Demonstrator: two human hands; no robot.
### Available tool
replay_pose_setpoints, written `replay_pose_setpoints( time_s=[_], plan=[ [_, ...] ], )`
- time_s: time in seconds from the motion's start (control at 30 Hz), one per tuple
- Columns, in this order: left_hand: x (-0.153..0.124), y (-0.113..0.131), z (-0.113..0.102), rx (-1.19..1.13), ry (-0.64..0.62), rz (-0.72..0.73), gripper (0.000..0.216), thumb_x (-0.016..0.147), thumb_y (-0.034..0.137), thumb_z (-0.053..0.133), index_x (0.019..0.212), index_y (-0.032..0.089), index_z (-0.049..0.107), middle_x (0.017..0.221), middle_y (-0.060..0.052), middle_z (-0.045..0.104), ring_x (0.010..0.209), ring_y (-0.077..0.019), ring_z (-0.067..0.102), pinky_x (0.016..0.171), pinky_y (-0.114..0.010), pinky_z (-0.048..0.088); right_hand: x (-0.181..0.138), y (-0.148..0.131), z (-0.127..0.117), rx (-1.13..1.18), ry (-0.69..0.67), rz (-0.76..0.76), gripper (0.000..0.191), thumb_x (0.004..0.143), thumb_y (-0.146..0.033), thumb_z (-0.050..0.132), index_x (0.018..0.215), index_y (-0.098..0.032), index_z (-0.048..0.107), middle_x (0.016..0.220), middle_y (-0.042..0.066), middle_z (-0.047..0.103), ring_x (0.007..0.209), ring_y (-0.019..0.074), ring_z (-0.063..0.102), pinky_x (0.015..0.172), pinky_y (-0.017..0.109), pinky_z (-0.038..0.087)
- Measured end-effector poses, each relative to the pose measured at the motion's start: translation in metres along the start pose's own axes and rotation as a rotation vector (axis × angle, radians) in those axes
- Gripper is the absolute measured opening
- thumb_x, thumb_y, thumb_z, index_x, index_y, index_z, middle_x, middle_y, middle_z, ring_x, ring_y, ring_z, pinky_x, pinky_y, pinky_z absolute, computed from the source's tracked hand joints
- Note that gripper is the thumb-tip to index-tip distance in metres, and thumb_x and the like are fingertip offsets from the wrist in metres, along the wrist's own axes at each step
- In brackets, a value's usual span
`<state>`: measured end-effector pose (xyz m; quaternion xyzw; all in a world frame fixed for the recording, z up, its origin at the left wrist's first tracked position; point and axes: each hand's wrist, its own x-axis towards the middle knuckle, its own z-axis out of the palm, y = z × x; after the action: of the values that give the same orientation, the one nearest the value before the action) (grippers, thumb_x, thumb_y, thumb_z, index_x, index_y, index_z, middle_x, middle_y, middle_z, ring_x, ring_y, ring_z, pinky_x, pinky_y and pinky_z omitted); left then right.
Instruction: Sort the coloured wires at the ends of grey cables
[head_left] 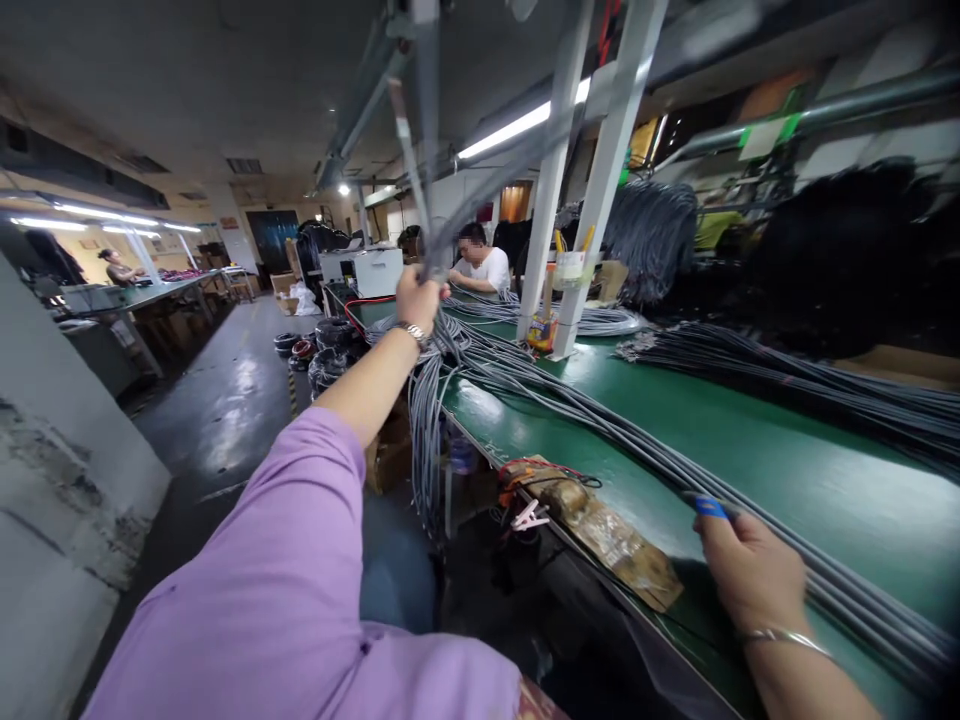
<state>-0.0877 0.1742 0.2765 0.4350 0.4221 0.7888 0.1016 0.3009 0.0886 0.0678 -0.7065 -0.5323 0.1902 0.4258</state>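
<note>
Left hand point(417, 296): centre of the frame, at the end of an outstretched arm in a purple sleeve point(285, 580). The hand is closed in a fist around a few grey cables point(431, 205), which rise from the fist toward the top of the frame and are blurred. A metal wristband point(412, 331) sits at the wrist.

Right hand point(750, 572): lower right of the frame, back of the hand toward the camera, resting at the near side of the cable bundle point(600, 430). A blue piece point(709, 507) shows at one fingertip. Whether this hand grips a cable cannot be told. A thin bracelet point(784, 636) circles the wrist.

The cable bundle runs diagonally along the green table point(750, 460), from the left hand down to the lower right corner; part of it hangs over the table edge at centre.

A brown taped block point(607, 535) lies at the near table edge. Two white posts point(609, 170) stand on the table. A person in a white shirt point(489, 266) works behind them. Cable coils point(330, 345) lie on the floor, centre left.
</note>
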Motion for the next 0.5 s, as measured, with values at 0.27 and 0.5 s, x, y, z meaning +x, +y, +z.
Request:
replay_pose_setpoints(
  time_s=[0.27, 0.5],
  plan=[
    [-0.035, 0.046, -0.142, -0.399, 0.232, 0.035, 0.016, 0.078, 0.032, 0.065, 0.075, 0.020, 0.055, 0.057, 0.006, 0.054, 0.052, -0.0073, 0.054, 0.061, -0.023, 0.051, -0.010, -0.017, -0.004, 0.017, -0.070, 0.151, 0.022, 0.072, -0.034, 0.052, 0.052, -0.024, 0.050, 0.033, -0.001, 0.041, 0.034, 0.0177, 0.039, 0.040, 0.031, 0.027],
    [-0.130, 0.011, -0.242, -0.642, 0.367, -0.209, 0.012, 0.077, 0.031, 0.062, 0.074, 0.020, 0.057, 0.066, 0.003, 0.059, 0.070, -0.0115, 0.061, 0.084, -0.033, 0.052, -0.014, -0.027, -0.002, -0.003, -0.093, 0.158, 0.021, 0.068, -0.032, 0.053, 0.049, -0.024, 0.054, 0.040, 0.003, 0.051, 0.038, 0.0188, 0.044, 0.044, 0.033, 0.033]
  ],
)
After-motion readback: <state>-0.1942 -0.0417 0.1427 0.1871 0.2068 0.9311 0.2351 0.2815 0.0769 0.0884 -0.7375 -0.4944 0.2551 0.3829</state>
